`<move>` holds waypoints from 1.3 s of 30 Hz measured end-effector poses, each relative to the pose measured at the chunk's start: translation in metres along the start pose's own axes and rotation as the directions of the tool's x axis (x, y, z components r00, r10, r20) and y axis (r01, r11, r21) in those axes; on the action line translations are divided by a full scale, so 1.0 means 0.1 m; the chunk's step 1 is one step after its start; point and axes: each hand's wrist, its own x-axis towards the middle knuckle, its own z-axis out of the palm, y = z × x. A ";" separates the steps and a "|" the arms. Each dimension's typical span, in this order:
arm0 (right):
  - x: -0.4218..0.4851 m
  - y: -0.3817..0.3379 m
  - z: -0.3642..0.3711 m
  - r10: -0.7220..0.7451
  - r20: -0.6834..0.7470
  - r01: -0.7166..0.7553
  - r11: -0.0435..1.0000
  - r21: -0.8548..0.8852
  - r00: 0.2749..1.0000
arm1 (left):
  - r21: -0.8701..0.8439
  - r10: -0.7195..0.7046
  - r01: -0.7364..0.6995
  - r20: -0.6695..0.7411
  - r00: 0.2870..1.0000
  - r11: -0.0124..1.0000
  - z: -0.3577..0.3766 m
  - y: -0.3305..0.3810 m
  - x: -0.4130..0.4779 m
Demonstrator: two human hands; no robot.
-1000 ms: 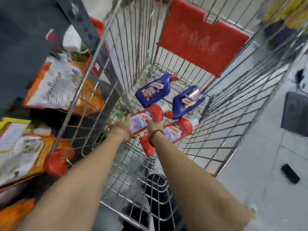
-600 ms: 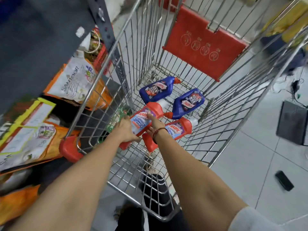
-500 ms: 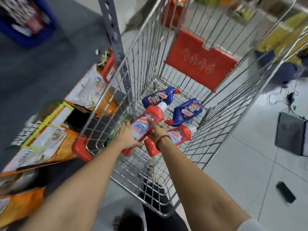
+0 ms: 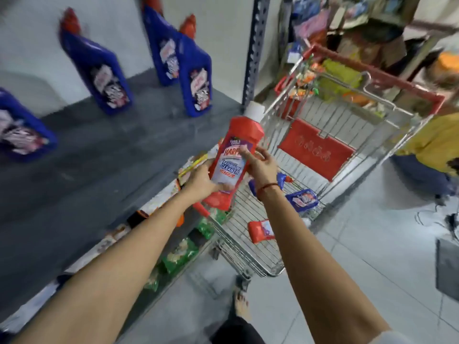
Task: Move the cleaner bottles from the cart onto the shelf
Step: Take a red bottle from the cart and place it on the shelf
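A red cleaner bottle (image 4: 236, 150) with a white cap is upright in the air between the cart and the shelf. My left hand (image 4: 202, 181) grips its lower body from the left. My right hand (image 4: 260, 165) touches its right side with the fingers spread on the label. In the wire cart (image 4: 335, 125) lie a second red bottle (image 4: 260, 230) and a blue bottle (image 4: 301, 199), with another blue bottle (image 4: 283, 178) partly hidden behind my right wrist. Several blue cleaner bottles (image 4: 196, 78) stand upright on the dark grey shelf (image 4: 87, 165) at the left.
A perforated steel upright (image 4: 255, 45) stands at the shelf's right end, close to the cart. Packaged goods (image 4: 178, 254) fill the lower shelf below. A person in yellow (image 4: 432, 142) is at the right edge. A dark mat (image 4: 447, 264) lies on the tiled floor.
The red bottle has been lifted out of the cart and now hangs upright in front of the shelf. My view has swung up and left, bringing the shelf's blue bottles into sight.
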 end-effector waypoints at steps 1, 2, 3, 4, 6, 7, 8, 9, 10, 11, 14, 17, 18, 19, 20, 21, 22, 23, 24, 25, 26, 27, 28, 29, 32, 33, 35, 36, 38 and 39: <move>-0.05 -0.09 0.09 -0.042 0.038 0.042 0.999 0.011 0.998 | -0.053 0.008 -0.008 -0.013 1.000 0.999 -0.10 0.08 -0.07; -0.15 -0.20 0.25 -0.088 0.090 0.086 0.996 0.022 0.992 | -0.108 0.008 -0.013 -0.046 0.999 0.994 -0.27 0.14 -0.21; -0.30 -0.27 0.48 -0.128 0.164 0.123 0.992 0.038 0.978 | -0.151 0.011 -0.026 -0.099 0.995 0.988 -0.49 0.17 -0.40; -0.43 -0.34 0.64 -0.162 0.226 0.156 0.987 0.046 0.961 | -0.161 0.020 -0.045 -0.149 0.989 0.986 -0.66 0.19 -0.55; -0.69 -0.40 1.03 -0.221 0.354 0.209 0.975 0.073 0.909 | -0.126 0.038 -0.073 -0.263 0.964 0.989 -1.05 0.17 -0.88; -0.77 -0.42 1.14 -0.248 0.393 0.232 0.969 0.089 0.886 | -0.119 0.038 -0.076 -0.296 0.955 0.990 -1.17 0.17 -1.00; -0.91 -0.40 1.34 -0.261 0.455 0.237 0.965 0.110 0.852 | -0.121 0.026 -0.071 -0.339 0.940 0.990 -1.36 0.15 -1.20; -1.08 -0.35 1.57 -0.261 0.524 0.225 0.965 0.132 0.811 | -0.128 0.014 -0.070 -0.390 0.921 0.989 -1.57 0.10 -1.44; -1.23 -0.31 1.76 -0.264 0.579 0.226 0.964 0.138 0.771 | -0.140 0.005 -0.072 -0.430 0.903 0.987 -1.73 0.05 -1.65; -1.42 -0.24 2.00 -0.262 0.642 0.223 0.964 0.143 0.721 | -0.141 0.001 -0.080 -0.485 0.874 0.987 -1.92 -0.01 -1.89; -1.90 -0.06 2.54 -0.237 0.778 0.213 0.968 0.136 0.581 | -0.122 -0.012 -0.078 -0.611 0.792 0.989 -2.33 -0.20 -2.51; -2.39 0.14 3.03 -0.192 0.884 0.252 0.964 0.088 0.427 | -0.117 -0.051 -0.045 -0.706 0.707 0.992 -2.67 -0.41 -3.12; -2.54 0.21 3.17 -0.175 0.910 0.267 0.961 0.074 0.377 | -0.114 -0.068 -0.023 -0.735 0.675 0.993 -2.76 -0.48 -3.29; -2.70 0.28 3.31 -0.156 0.932 0.280 0.958 0.063 0.326 | -0.108 -0.084 0.003 -0.761 0.643 0.994 -2.85 -0.55 -3.48; -2.82 0.36 3.43 -0.144 0.948 0.287 0.956 0.059 0.284 | -0.103 -0.096 0.023 -0.778 0.620 0.994 -2.93 -0.62 -3.64; -2.93 0.43 3.53 -0.133 0.959 0.294 0.954 0.055 0.250 | -0.104 -0.107 0.041 -0.788 0.606 0.994 -3.00 -0.69 -3.77; -3.07 0.52 3.65 -0.111 0.970 0.284 0.958 0.046 0.215 | -0.106 -0.121 0.060 -0.800 0.587 0.993 -3.08 -0.78 -3.93; -3.18 0.60 3.74 -0.091 0.977 0.272 0.962 0.036 0.192 | -0.111 -0.135 0.076 -0.807 0.576 0.991 -3.15 -0.85 -4.04; -3.28 0.68 3.83 -0.075 0.983 0.258 0.966 0.029 0.169 | -0.117 -0.145 0.086 -0.811 0.567 0.989 -3.22 -0.93 -4.14; -3.39 0.75 3.92 -0.059 0.988 0.246 0.969 0.023 0.141 | -0.122 -0.155 0.096 -0.818 0.554 0.988 -3.29 -1.01 -4.25; -3.49 0.82 3.99 -0.047 0.991 0.241 0.970 0.016 0.122 | -0.131 -0.166 0.103 -0.823 0.543 0.986 -3.35 -1.10 -4.33; -3.57 0.89 4.06 -0.036 0.993 0.244 0.970 0.009 0.109 | -0.141 -0.178 0.110 -0.829 0.529 0.984 -3.40 -1.18 -4.41; -3.63 0.95 4.12 -0.030 0.995 0.250 0.968 0.004 0.099 | -0.155 -0.193 0.116 -0.836 0.514 0.981 -3.45 -1.25 -4.46; -3.70 1.02 4.17 -0.017 0.996 0.258 0.966 -0.007 0.092 | -0.179 -0.213 0.116 -0.836 0.506 0.977 -3.48 -1.33 -4.52; -3.81 1.17 4.28 0.038 0.996 0.292 0.954 -0.061 0.085 | -0.273 -0.284 0.095 -0.820 0.497 0.957 -3.54 -1.50 -4.61; -3.83 1.20 4.30 0.042 0.995 0.308 0.949 -0.068 0.090 | -0.295 -0.300 0.089 -0.822 0.485 0.951 -3.54 -1.53 -4.61; -3.83 1.23 4.34 0.039 0.993 0.336 0.939 -0.074 0.109 | -0.314 -0.311 0.075 -0.822 0.478 0.946 -3.53 -1.56 -4.61; -3.82 1.23 4.34 0.039 0.992 0.345 0.935 -0.077 0.118 | -0.313 -0.310 0.078 -0.820 0.480 0.947 -3.53 -1.57 -4.60; -3.78 1.24 4.32 0.048 0.990 0.363 0.927 -0.092 0.130 | -0.313 -0.315 0.080 -0.837 0.449 0.946 -3.46 -1.55 -4.60; -3.74 1.24 4.30 0.061 0.989 0.369 0.923 -0.109 0.138 | -0.311 -0.315 0.074 -0.868 0.383 0.948 -3.38 -1.54 -4.58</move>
